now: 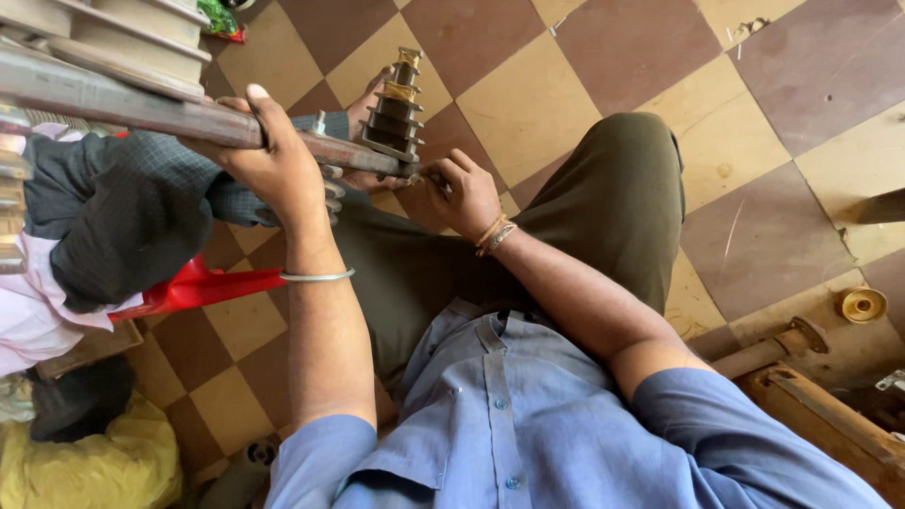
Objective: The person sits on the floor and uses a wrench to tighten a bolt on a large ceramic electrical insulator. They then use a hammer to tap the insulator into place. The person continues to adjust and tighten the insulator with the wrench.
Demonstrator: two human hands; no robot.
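Metal bar (141,108) lying left-to-right, left hand (269,155) clamped on it, right hand (464,193) pinched at its right end.

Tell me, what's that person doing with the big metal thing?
A person in a blue shirt grips a rusty metal bar with the left hand. The right hand works at the bar's end, just below a dark ribbed insulator standing on it. Another person's hand in a dark sleeve reaches in from behind the bar.
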